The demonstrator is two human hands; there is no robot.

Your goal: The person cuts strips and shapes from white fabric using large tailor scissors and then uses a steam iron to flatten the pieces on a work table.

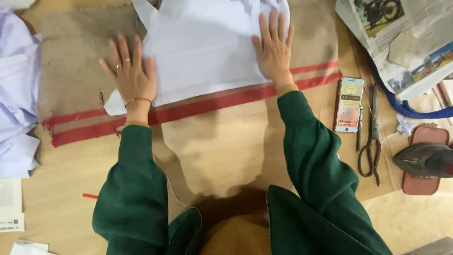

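L hand (131, 75) & R hand (273, 47) both flat, fingers spread, gripping nothing, pressing white fabric piece (207, 52) betw. them. Fabric lies on tan burlap mat w/ red stripes (75, 61) over worktop (56, 208). Right of R hand: smartphone (348, 104), dark-handled scissors (372, 137), black iron (427, 159).

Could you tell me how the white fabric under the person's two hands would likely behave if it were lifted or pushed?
The white fabric looks thin and lies flat with soft folds at its edges, so it would probably droop when lifted. Both the left hand and right hand press flat on it, suggesting it shifts or wrinkles easily. The coarse burlap mat beneath may grip it somewhat.
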